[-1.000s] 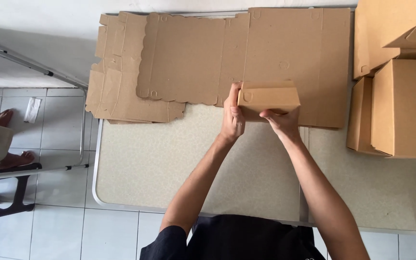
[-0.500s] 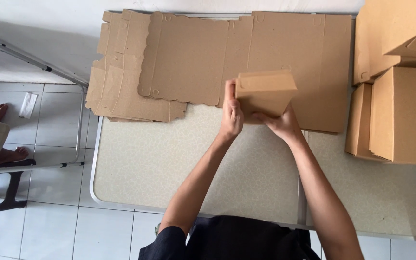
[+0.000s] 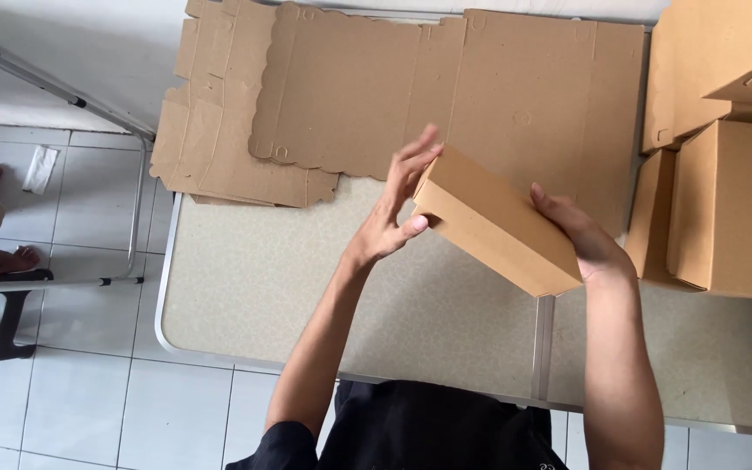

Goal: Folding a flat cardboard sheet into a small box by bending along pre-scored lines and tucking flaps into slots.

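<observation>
Both hands hold a small folded cardboard box [image 3: 496,219] tilted above the table [image 3: 254,287]: left hand [image 3: 395,209] fingers spread on one end, right hand [image 3: 583,237] fingers clamped on the other.

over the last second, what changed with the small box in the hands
The small folded cardboard box has been lifted nearer and tilted, its right end now lower. The left hand moved to its left end and the right hand to its right end. The flat cardboard sheets and stacked boxes stayed put.
</observation>
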